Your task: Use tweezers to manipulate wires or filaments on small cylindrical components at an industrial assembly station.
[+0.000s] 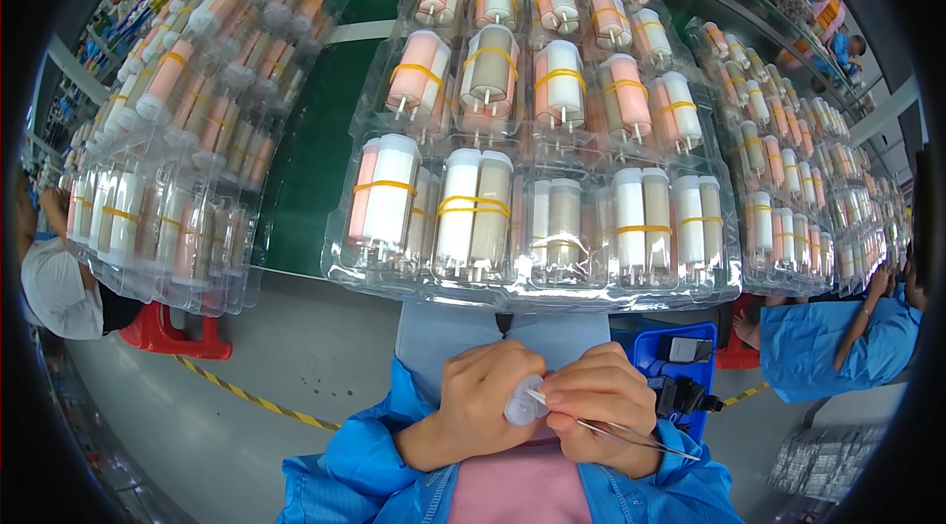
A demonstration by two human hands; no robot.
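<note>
In front of my chest, my left hand (485,404) is closed on a small translucent white round piece, perhaps a cap or cylinder end (519,412). Just to its right, my right hand (603,404) is closed round thin metal tweezers (645,441), whose shafts stick out toward the lower right. A short white pin-like bit (536,395) shows between the right fingertips and the round piece; whether it belongs to that piece I cannot tell. Beyond my hands, a transparent plastic tray (532,295) holds upright bundles of pink, white and grey cylinders (475,218) bound with yellow bands.
The trays stand on a green table (313,189). More loaded trays stack at left (158,228) and right (788,209). A blue bin (645,347) with dark objects sits by my right side. Red stools (182,332) and co-workers (838,342) are on both sides.
</note>
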